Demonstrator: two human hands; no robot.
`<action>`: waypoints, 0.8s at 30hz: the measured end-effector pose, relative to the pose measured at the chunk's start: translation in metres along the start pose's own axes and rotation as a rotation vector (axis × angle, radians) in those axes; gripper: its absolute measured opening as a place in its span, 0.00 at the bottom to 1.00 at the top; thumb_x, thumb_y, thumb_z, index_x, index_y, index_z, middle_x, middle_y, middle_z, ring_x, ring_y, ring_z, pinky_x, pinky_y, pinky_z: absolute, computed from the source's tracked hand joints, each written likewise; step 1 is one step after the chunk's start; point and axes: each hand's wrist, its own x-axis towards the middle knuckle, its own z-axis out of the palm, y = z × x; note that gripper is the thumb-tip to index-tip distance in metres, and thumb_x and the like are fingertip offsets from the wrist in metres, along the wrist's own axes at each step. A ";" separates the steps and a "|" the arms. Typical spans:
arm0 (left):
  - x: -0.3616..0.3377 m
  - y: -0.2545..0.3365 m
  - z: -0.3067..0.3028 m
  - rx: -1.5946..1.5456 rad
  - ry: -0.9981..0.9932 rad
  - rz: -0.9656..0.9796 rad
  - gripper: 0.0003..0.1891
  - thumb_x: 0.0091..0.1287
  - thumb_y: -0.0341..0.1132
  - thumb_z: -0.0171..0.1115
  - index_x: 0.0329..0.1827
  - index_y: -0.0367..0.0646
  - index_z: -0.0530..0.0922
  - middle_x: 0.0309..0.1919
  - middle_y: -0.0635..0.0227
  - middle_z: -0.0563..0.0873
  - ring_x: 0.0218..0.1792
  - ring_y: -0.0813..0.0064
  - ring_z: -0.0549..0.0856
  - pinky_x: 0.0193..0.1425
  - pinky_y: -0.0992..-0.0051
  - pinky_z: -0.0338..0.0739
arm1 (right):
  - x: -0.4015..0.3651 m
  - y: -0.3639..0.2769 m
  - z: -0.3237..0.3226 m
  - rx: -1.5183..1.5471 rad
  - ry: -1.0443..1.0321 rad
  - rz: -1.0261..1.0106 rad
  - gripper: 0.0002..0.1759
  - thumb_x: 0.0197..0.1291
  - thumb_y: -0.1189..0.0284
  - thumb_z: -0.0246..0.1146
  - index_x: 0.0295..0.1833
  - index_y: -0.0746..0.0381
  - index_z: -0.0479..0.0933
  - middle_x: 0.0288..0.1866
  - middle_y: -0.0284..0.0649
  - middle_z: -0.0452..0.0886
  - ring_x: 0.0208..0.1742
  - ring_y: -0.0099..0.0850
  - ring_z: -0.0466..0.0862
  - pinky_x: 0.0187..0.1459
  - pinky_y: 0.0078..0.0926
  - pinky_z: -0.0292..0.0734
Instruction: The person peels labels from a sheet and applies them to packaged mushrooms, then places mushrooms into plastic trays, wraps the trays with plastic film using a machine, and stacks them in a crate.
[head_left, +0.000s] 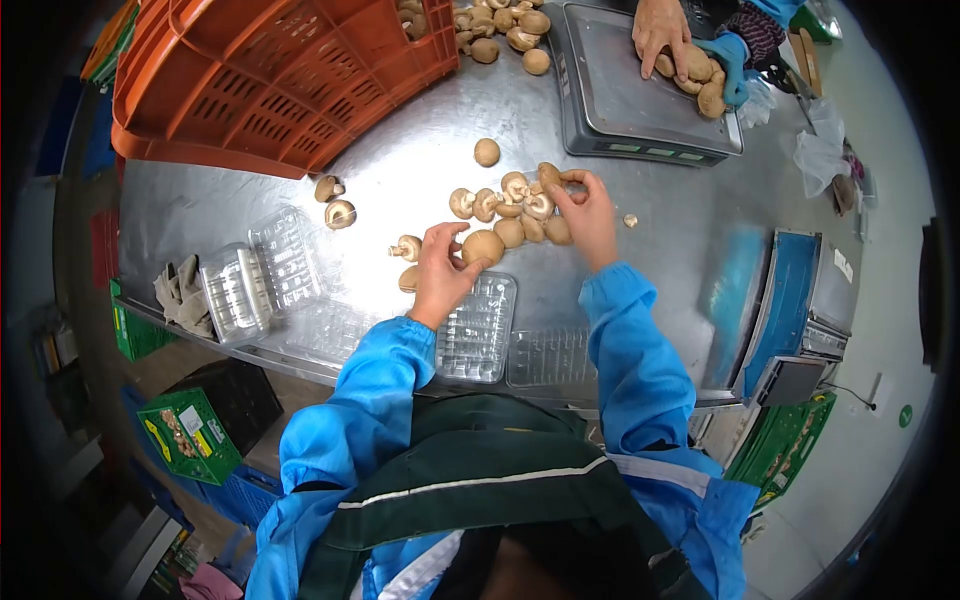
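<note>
Brown mushrooms (509,233) lie in a loose cluster on the metal table in front of me, some showing pale stems. My left hand (444,272) has its fingers around a large round mushroom (483,248) at the near left of the cluster. On the cluster's far right, my right hand (588,217) pinches another mushroom (549,177) between thumb and fingers. Just below my left hand, a clear plastic tray (477,330) sits at the table's near edge. Two mushrooms, one with its stem showing (406,248), rest left of that hand.
An orange crate (290,90) stands at the back left, with more mushrooms (503,28) beside it. A scale (640,110) is at the back right, where another person's hands (662,38) hold mushrooms. Stacked clear trays (240,290) and gloves (184,296) lie at left; a blue-sided machine (783,310) stands right.
</note>
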 end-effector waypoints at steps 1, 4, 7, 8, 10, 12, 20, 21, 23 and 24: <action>-0.001 0.001 0.001 0.008 0.016 0.017 0.26 0.50 0.27 0.74 0.54 0.42 0.76 0.53 0.62 0.74 0.40 0.76 0.77 0.38 0.80 0.79 | 0.003 0.002 0.001 0.002 0.001 -0.001 0.16 0.54 0.70 0.70 0.44 0.66 0.77 0.37 0.37 0.79 0.28 0.22 0.77 0.32 0.24 0.75; -0.001 0.002 0.003 0.048 0.019 0.158 0.28 0.47 0.26 0.75 0.54 0.40 0.75 0.47 0.61 0.77 0.40 0.68 0.78 0.38 0.75 0.80 | 0.007 0.000 0.001 -0.036 -0.064 -0.014 0.19 0.51 0.67 0.71 0.44 0.65 0.76 0.29 0.35 0.78 0.25 0.21 0.75 0.28 0.24 0.72; -0.002 0.011 0.001 0.379 0.075 0.416 0.28 0.46 0.27 0.74 0.53 0.39 0.74 0.47 0.58 0.78 0.43 0.60 0.79 0.43 0.68 0.80 | 0.007 -0.003 0.001 -0.161 -0.146 0.090 0.19 0.50 0.68 0.72 0.44 0.64 0.74 0.25 0.33 0.77 0.25 0.21 0.74 0.26 0.23 0.69; -0.002 0.013 0.001 0.378 0.077 0.415 0.28 0.46 0.27 0.74 0.53 0.39 0.74 0.47 0.58 0.78 0.43 0.60 0.79 0.43 0.68 0.80 | 0.008 0.008 0.005 -0.043 -0.115 0.095 0.19 0.50 0.69 0.72 0.44 0.64 0.74 0.24 0.33 0.75 0.25 0.20 0.74 0.26 0.22 0.68; -0.001 0.017 0.000 0.371 0.071 0.343 0.28 0.48 0.26 0.73 0.54 0.38 0.74 0.47 0.59 0.78 0.47 0.62 0.81 0.47 0.70 0.79 | 0.008 0.011 0.004 0.074 -0.085 0.101 0.19 0.49 0.69 0.72 0.44 0.63 0.74 0.22 0.33 0.74 0.24 0.20 0.73 0.26 0.21 0.67; 0.003 0.025 -0.002 0.218 0.153 0.341 0.29 0.48 0.26 0.73 0.55 0.38 0.74 0.48 0.59 0.78 0.47 0.61 0.81 0.49 0.69 0.78 | 0.006 0.009 -0.001 -0.071 0.008 0.014 0.18 0.49 0.72 0.72 0.43 0.63 0.74 0.27 0.33 0.74 0.26 0.20 0.73 0.28 0.21 0.68; 0.001 0.018 -0.003 0.222 0.100 0.324 0.31 0.51 0.25 0.72 0.60 0.37 0.72 0.49 0.58 0.77 0.50 0.60 0.81 0.54 0.70 0.78 | 0.003 0.013 0.010 -0.061 0.001 -0.157 0.16 0.49 0.73 0.71 0.42 0.64 0.75 0.41 0.39 0.75 0.36 0.27 0.76 0.34 0.27 0.74; 0.000 0.021 -0.003 0.222 0.099 0.323 0.31 0.51 0.25 0.72 0.60 0.37 0.72 0.49 0.58 0.77 0.50 0.60 0.81 0.54 0.70 0.78 | 0.003 0.013 0.011 -0.078 0.037 -0.254 0.16 0.49 0.73 0.71 0.43 0.64 0.75 0.41 0.39 0.76 0.36 0.29 0.77 0.35 0.28 0.74; -0.003 0.027 -0.005 0.162 0.225 0.325 0.29 0.51 0.27 0.73 0.58 0.36 0.73 0.49 0.57 0.78 0.49 0.60 0.81 0.54 0.70 0.78 | 0.002 0.020 0.014 -0.081 0.018 -0.233 0.16 0.50 0.72 0.71 0.43 0.64 0.75 0.41 0.39 0.76 0.37 0.30 0.77 0.36 0.28 0.74; -0.002 0.022 -0.005 0.164 0.230 0.324 0.29 0.51 0.27 0.73 0.58 0.36 0.73 0.49 0.57 0.78 0.49 0.60 0.81 0.54 0.70 0.78 | 0.002 0.019 0.016 -0.085 0.002 -0.217 0.16 0.51 0.72 0.70 0.43 0.64 0.75 0.41 0.40 0.77 0.37 0.31 0.77 0.38 0.28 0.74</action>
